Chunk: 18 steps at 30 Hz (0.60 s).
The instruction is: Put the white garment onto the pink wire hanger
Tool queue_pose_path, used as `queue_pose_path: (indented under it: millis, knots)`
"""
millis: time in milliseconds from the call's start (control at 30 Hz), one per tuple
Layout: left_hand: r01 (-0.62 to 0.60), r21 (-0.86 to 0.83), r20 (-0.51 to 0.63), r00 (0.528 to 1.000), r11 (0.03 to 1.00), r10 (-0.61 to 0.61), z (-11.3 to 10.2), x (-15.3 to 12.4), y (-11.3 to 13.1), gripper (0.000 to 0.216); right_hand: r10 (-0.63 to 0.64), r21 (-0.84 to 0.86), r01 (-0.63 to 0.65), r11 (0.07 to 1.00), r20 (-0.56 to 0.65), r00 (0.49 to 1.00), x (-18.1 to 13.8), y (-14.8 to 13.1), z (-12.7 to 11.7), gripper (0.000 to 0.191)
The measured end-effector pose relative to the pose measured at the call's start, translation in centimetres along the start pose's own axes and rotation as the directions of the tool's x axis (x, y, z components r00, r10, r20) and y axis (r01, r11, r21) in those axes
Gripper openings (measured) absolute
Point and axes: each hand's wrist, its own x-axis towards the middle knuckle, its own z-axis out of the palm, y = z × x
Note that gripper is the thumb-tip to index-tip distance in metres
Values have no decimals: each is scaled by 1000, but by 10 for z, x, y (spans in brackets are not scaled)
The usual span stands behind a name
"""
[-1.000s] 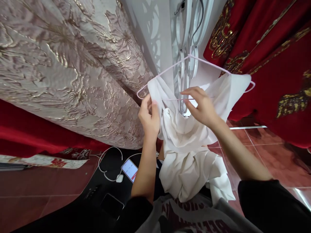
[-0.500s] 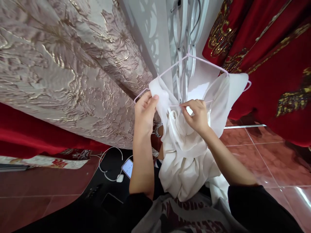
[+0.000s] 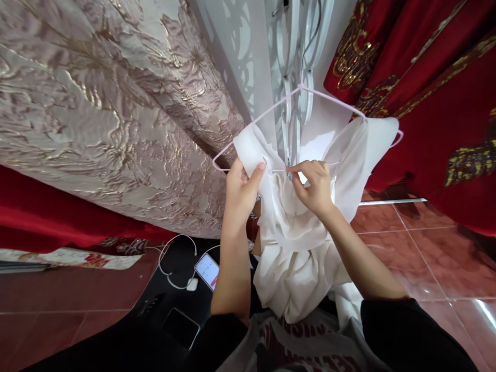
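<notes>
A white, thin-fabric dress [image 3: 298, 274] hangs on a pale pink clothes hanger [image 3: 331, 97], its gathered lower part bunched near my lap. My left hand [image 3: 244, 186] is closed on the dress's left shoulder strap, thumb on top of the cloth. In the middle, my right hand [image 3: 312, 181] pinches the hanger's lower bar between thumb and fingertips. The right shoulder of the dress lies over the hanger's right arm, whose tip sticks out past the cloth. The left tip of the hanger shows bare beyond my left hand.
Several white hangers [image 3: 287, 46] hang behind, against the pale wall. A pink-gold embossed fabric [image 3: 116, 113] hangs at left, red embroidered cloth [image 3: 437, 119] at right. A lit phone [image 3: 207, 269], white cable and charger [image 3: 192, 284], and a dark phone [image 3: 181, 328] lie on a black surface.
My left hand has moved right and slightly down along the strap, baring more of the hanger's left end. My right hand keeps its pinch on the bar.
</notes>
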Motion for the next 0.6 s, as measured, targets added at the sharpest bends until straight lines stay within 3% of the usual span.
queue_pose_path:
  millis: [133, 200, 333, 467, 533, 600]
  knots:
    - [-35, 129, -129, 990, 991, 52, -3, -6, 8, 25, 10, 28, -11, 1000, 20, 1000, -2, -5, -3, 19]
    - [-22, 139, -131, 991, 990, 41, -5, -9, 12, 20, 10, 47, -11, 999, 21, 1000, -2, -6, -4, 19]
    - [92, -68, -6, 996, 993, -93, -5, -6, 21, 20, 32, 54, -33, 998, 18, 999, -1, -8, -4, 20]
    - [147, -169, 72, 988, 975, -137, -13, 5, 38, 26, 45, 90, -48, 995, 26, 999, 1, -11, -5, 21]
    - [155, -211, 59, 987, 965, -146, -25, 9, 43, 30, 41, 121, -44, 992, 23, 999, 1, -13, -6, 21]
    - [120, -211, -24, 992, 970, -128, -43, 11, 38, 35, 46, 129, -49, 990, 26, 999, 0, -13, -8, 20]
